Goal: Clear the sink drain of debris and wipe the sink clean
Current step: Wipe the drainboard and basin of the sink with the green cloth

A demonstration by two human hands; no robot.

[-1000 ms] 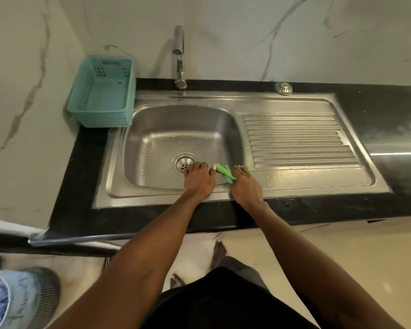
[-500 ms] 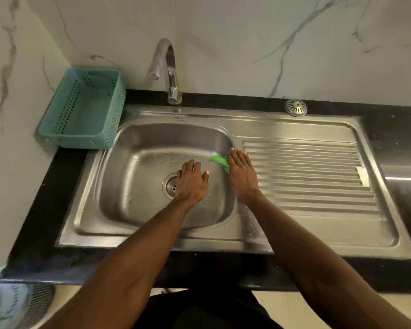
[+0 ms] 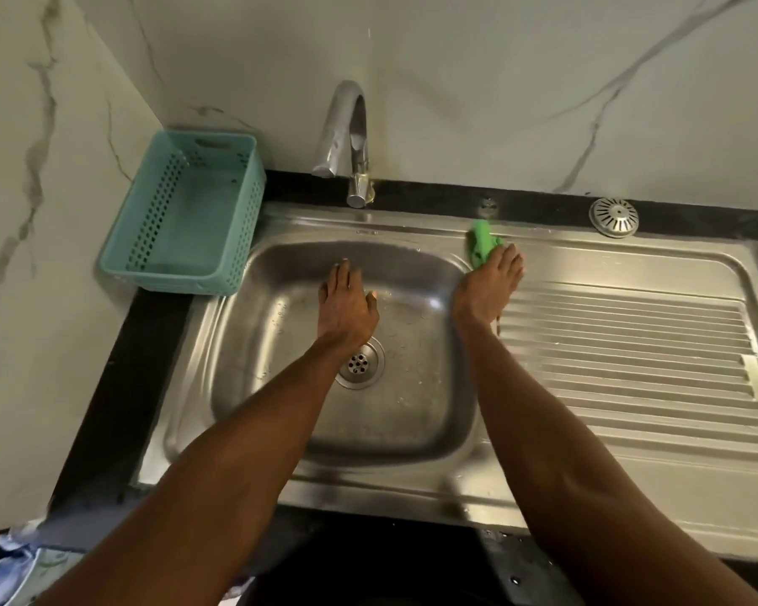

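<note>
A stainless steel sink [image 3: 412, 443] with a square basin fills the middle of the head view. Its round drain [image 3: 362, 363] with small holes shows just below my left wrist. My left hand [image 3: 344, 306] lies flat, fingers together, on the basin's far floor and holds nothing. My right hand [image 3: 489, 286] presses a green cloth [image 3: 482, 242] against the sink's rim at the basin's far right corner; the cloth sticks out past my fingertips.
A chrome tap [image 3: 346, 142] stands behind the basin. An empty teal perforated basket [image 3: 189, 212] sits at the far left on the black counter. The ribbed drainboard [image 3: 631, 356] stretches right, with a loose metal drain strainer [image 3: 613, 217] behind it. Marble walls close off the left and back.
My right hand slid the green cloth from the basin's right edge up to the far right corner. My left hand moved off the drain toward the back wall. The camera came closer.
</note>
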